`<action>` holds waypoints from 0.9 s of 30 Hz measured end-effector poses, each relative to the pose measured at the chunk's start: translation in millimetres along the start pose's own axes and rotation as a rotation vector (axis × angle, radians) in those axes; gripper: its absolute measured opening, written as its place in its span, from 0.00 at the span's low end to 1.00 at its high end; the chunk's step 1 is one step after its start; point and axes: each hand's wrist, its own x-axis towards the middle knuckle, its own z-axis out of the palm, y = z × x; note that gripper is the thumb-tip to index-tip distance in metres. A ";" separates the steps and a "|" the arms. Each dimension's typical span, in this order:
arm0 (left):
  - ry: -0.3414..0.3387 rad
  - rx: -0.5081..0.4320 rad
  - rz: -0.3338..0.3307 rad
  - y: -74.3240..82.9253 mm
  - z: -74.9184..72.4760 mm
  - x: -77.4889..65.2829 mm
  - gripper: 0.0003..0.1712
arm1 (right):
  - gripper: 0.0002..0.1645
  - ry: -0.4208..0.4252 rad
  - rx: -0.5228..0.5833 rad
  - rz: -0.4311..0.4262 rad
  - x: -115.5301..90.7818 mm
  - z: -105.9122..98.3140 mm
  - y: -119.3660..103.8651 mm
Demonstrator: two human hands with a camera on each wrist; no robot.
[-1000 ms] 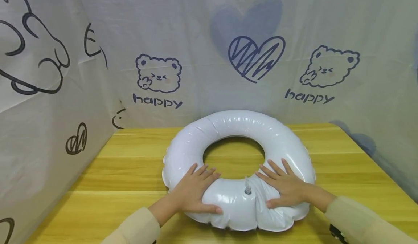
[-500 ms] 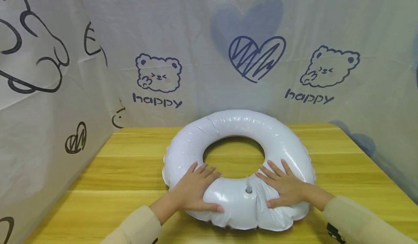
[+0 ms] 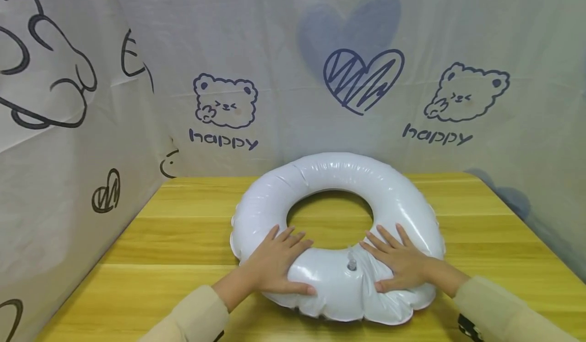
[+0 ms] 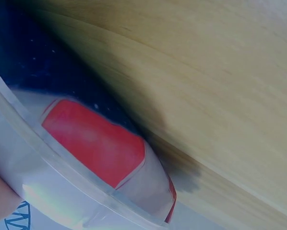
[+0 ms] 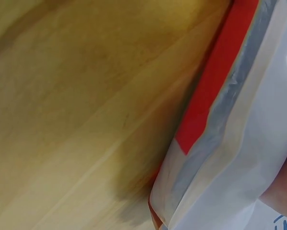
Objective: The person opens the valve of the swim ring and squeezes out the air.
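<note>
Cream cuff (image 3: 197, 314) at seven o'clock in the head view; left forearm slants up from it. Left hand (image 3: 274, 268) palm down on the white inflatable ring (image 3: 327, 276), at its eight o'clock. Fingers (image 3: 270, 234) straight, spread toward one o'clock, thumb toward three; released, grasping nothing. Ring lies mid-view on the wood-grain desk (image 3: 183, 245). Clear valve (image 3: 351, 264) near ring's six o'clock, between the hands. Right hand (image 3: 405, 265) palm down at ring's four o'clock, beside creases; fingers fanned toward eleven, thumb toward nine, likewise released. Second cuff (image 3: 494, 301) at four o'clock.
</note>
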 end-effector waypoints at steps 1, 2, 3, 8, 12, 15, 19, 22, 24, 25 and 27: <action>0.000 0.000 0.000 0.1 -0.1 0.2 0.49 | 0.54 0.001 -0.004 -0.002 -0.1 0.2 0.1; -0.001 -0.001 0.000 0.1 -0.1 0.3 0.49 | 0.54 -0.002 -0.005 0.002 -0.3 0.3 0.2; -0.001 -0.001 0.000 0.1 -0.2 0.4 0.49 | 0.54 -0.002 -0.005 0.000 -0.3 0.4 0.1; -0.004 -0.005 -0.003 -0.2 0.6 0.8 0.49 | 0.54 -0.008 -0.001 0.011 0.4 1.8 0.1; 0.002 0.001 -0.002 -0.5 1.5 0.7 0.48 | 0.55 -0.010 -0.004 0.015 0.9 3.1 0.4; 0.004 0.004 -0.001 -0.8 1.3 1.0 0.48 | 0.54 -0.011 -0.006 0.009 0.7 2.5 0.3; -0.003 0.002 0.001 -0.6 0.5 1.6 0.48 | 0.54 -0.029 0.010 0.013 0.2 0.3 -0.5; -0.003 0.008 0.004 -0.7 0.3 2.2 0.48 | 0.54 -0.045 0.016 0.022 0.6 -1.0 -1.0; 0.000 0.011 0.004 -0.9 0.4 2.6 0.48 | 0.55 -0.057 0.008 0.030 1.4 -2.5 -2.5; 0.002 0.012 0.004 -1.1 0.4 2.8 0.48 | 0.56 -0.066 0.002 0.037 1.8 -3.4 -3.6; 0.003 0.010 0.002 -1.2 0.4 3.1 0.49 | 0.57 -0.082 -0.014 0.050 3.1 -4.8 -5.7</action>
